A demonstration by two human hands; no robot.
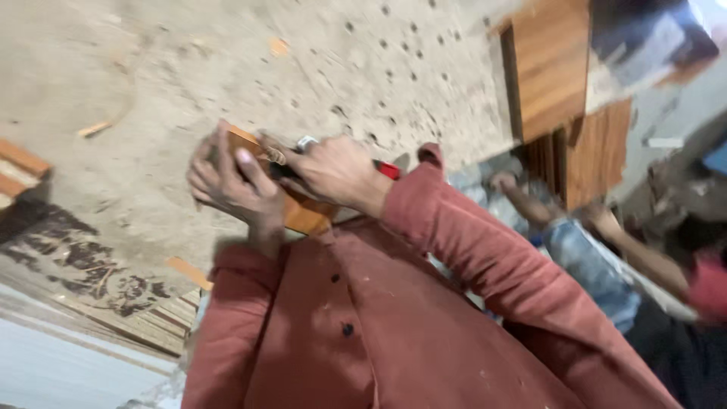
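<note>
My left hand (227,182) and my right hand (333,170) meet over a small orange-brown wooden piece (307,216) that rests on a dusty, hole-pocked work surface (227,68). The left hand's fingers curl around the piece's far end. My right hand is closed on a tool with a red handle (388,170), whose tip is hidden under the fingers. There is a silver ring (307,142) on one right-hand finger. My reddish-brown shirt sleeves (454,235) fill the lower frame.
Brown wooden panels (553,68) lean at the upper right. Another person in blue jeans (591,257) sits at the right, with bare feet (515,189) near the panels. A thin wood strip (95,129), orange planks (19,163) and a scrap (189,273) lie on the left.
</note>
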